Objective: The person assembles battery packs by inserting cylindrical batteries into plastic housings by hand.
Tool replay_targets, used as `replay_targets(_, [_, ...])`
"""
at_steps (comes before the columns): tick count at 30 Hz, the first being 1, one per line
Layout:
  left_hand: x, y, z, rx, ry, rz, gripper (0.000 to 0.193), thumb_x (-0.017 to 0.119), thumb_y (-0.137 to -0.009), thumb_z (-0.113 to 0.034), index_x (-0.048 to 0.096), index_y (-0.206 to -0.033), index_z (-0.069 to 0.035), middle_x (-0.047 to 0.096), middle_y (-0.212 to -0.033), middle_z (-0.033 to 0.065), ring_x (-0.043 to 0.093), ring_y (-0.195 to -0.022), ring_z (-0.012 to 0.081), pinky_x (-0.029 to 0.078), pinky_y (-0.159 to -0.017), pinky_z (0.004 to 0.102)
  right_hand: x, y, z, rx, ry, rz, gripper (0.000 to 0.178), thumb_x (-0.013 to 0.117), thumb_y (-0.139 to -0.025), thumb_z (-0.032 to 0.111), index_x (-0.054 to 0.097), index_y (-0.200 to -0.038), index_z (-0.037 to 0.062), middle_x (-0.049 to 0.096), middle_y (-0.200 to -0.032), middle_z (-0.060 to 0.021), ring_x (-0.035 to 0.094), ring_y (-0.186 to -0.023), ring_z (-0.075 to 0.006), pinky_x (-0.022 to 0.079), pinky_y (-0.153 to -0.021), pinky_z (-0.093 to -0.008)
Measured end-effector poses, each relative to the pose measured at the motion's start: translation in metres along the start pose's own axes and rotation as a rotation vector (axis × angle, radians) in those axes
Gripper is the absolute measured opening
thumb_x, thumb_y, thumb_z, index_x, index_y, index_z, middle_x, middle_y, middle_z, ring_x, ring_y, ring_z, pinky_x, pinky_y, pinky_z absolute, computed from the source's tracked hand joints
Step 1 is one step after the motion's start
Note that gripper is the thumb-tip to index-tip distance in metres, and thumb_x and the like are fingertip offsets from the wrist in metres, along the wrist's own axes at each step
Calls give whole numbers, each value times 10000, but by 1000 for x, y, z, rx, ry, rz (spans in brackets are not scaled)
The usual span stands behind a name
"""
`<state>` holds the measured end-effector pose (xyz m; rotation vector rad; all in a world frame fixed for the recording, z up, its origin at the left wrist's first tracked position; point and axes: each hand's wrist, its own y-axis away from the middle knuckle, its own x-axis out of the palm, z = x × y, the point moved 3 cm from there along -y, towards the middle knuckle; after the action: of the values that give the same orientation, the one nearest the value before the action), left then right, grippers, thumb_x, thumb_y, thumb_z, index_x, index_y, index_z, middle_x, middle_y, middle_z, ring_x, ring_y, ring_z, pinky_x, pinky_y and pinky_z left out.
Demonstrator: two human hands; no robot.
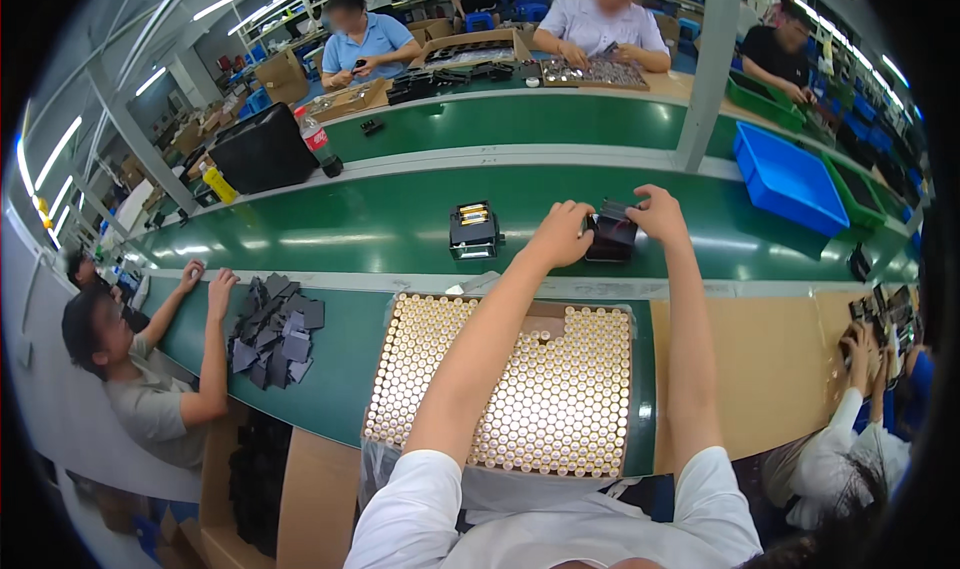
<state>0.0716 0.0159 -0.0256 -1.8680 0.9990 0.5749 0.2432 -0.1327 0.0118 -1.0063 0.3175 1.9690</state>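
Observation:
Both my arms reach across to the green bench. My left hand (567,234) grips the left side of a black boxy case (612,241). At its upper right edge, the fingers of my right hand (657,215) close on the same case. Its inside is mostly hidden. To the left stands a similar black case (473,234) with gold-and-black batteries (474,214) in its top, touched by neither hand. Below my forearms lies a shallow box packed with upright batteries (560,399), gold ends up, with a gap near its far edge showing brown cardboard (543,324).
Dark flat pieces (275,331) are heaped at the left, near a co-worker's hands (207,279). A blue bin (790,179) sits at the far right. A cardboard sheet (750,379) covers the right table. Beyond the ledge stand a bottle (314,137) and a black bag (262,149).

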Motion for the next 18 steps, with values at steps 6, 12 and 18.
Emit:
replay_targets(6, [-7, -8, 24, -252, 362, -90, 397, 551, -983, -209, 630, -1310, 2, 705, -1187, 163, 657, -1018, 305, 502, -943, 391, 8, 14, 34, -316, -278, 15, 386, 775, -733, 21, 752, -1118, 44, 736, -944, -76, 687, -849, -256, 561, -797, -342])
replay_targets(12, [-23, -9, 38, -418, 716, -114, 465, 455, -1059, -320, 682, -1247, 39, 725, -1173, 130, 669, -1033, 220, 494, -940, 323, -2, 32, 75, -613, -250, 129, 325, 701, -719, -93, 744, -1014, 36, 694, -962, -65, 643, -835, -247, 534, -776, -345])
replay_targets(18, [-30, -4, 32, -507, 832, -179, 373, 575, -1018, -253, 718, -1199, 41, 739, -1112, 117, 666, -1030, 181, 506, -895, 302, 7, 41, 76, -747, -277, 172, 335, 652, -708, -150, 733, -972, 39, 670, -995, -58, 627, -849, -248, 519, -787, -345])
